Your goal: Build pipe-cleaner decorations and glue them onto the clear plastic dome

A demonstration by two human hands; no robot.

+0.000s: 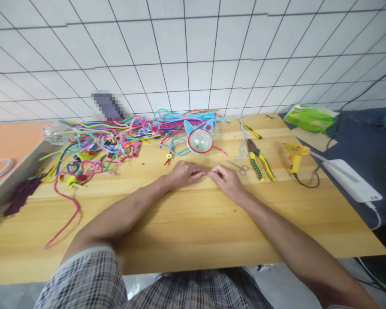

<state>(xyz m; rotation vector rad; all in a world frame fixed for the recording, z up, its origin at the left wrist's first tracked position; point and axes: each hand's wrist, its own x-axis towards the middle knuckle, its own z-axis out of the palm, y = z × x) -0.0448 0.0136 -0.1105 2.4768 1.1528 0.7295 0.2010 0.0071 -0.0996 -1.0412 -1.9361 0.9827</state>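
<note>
My left hand [185, 174] and my right hand [227, 180] meet fingertip to fingertip over the middle of the wooden table [186, 231]. Both are closed, thumb against fingers; whatever they pinch is too small or hidden to make out. Just beyond them stands a clear round ball [200, 141] with a red rim and two blue fuzzy ears [189, 127]. To the right of my right hand lie small scissors [242, 169] and green-and-yellow pliers [260, 161]. A light blue pipe cleaner [244, 141] curls behind the scissors.
A tangled heap of coloured pipe cleaners [125, 137] spreads over the back left, with a pink one [75, 201] trailing forward. At right are a yellow glue gun [295, 156] with its cord, a white power strip [352, 180] and a green packet [310, 118]. A tiled wall [170, 51] rises behind.
</note>
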